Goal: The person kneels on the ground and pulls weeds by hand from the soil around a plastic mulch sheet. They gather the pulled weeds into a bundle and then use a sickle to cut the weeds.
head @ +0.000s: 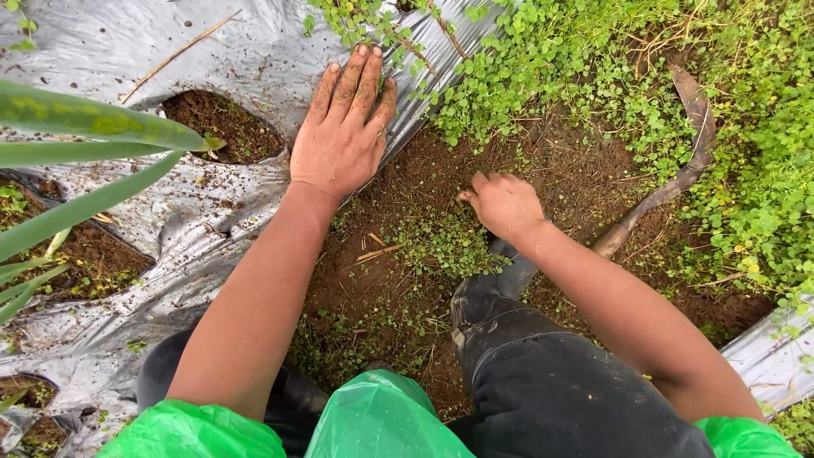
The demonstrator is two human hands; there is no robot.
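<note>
Left hand [339, 140] lies flat on the plastic sheet [127, 51], fingers together, at the sheet's edge; press there so it doesn't lift. Right of the sheet, your right hand [504, 205] is curled, fingertips down in the weeds [441, 242] on the soil [373, 280]; whether they pinch stems I can't tell. Grip low at the roots, clear of your boot [500, 280].

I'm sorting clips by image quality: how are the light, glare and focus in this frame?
Head view: soft, even daylight with no hard shadows; pale sheen on the silver plastic mulch sheet; the left hand and the right hand are sharp; the long green leaves close to the lens are blurred.
</note>
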